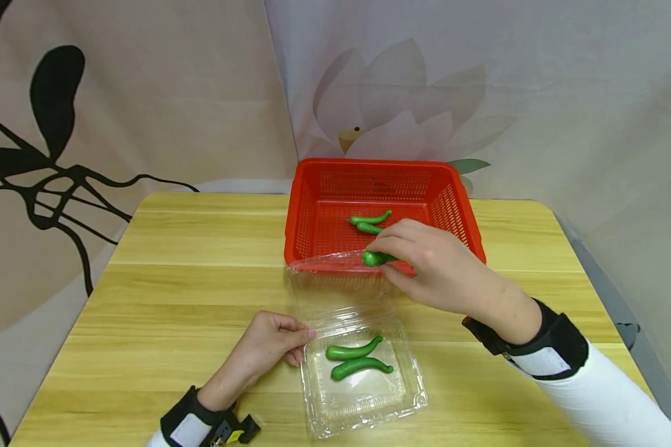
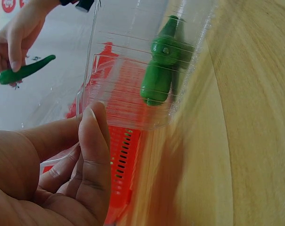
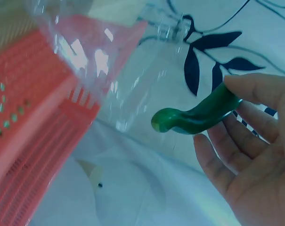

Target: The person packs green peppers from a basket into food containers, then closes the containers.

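So your right hand has a pepper pinched between thumb and fingers, up in the air. From the head view it lines up with the near rim of the red basket, right by the far edge of the clear lid. Your left hand is pinching the left side of the box, close to the hinge. You've got two peppers lying side by side in that box on the table, and two more sitting in the basket, partly behind your right hand.
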{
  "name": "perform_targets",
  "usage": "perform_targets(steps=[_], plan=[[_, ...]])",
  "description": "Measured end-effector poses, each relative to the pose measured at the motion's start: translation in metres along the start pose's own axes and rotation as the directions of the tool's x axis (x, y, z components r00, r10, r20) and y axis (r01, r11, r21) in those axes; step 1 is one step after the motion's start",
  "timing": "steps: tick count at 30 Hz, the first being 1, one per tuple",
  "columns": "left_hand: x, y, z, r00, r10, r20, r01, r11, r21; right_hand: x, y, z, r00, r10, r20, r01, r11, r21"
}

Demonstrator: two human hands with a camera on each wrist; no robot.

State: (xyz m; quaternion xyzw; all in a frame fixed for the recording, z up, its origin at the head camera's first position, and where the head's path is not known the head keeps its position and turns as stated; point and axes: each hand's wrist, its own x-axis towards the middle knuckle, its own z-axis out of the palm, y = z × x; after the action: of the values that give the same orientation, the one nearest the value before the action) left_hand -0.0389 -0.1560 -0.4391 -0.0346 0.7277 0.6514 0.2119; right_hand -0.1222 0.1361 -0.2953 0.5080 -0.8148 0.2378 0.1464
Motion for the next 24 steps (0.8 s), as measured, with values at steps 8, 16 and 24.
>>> perform_targets(steps=[8,16,24], plan=[[0.001,0.001,0.0,1.0,-0.004,0.0,0.004,1.0,0.017,-0.013,-0.026,0.021,0.996,-0.046,0.081,0.045,0.999,0.02],[0.001,0.001,0.001,1.0,0.001,0.003,-0.001,1.0,0.011,-0.028,-0.04,0.048,0.979,-0.073,0.188,0.068,0.997,0.033],[0.001,0.001,0.001,1.0,-0.02,0.002,0.02,1.0,0.0,-0.043,-0.051,0.081,0.948,-0.097,0.303,0.092,0.995,0.03]])
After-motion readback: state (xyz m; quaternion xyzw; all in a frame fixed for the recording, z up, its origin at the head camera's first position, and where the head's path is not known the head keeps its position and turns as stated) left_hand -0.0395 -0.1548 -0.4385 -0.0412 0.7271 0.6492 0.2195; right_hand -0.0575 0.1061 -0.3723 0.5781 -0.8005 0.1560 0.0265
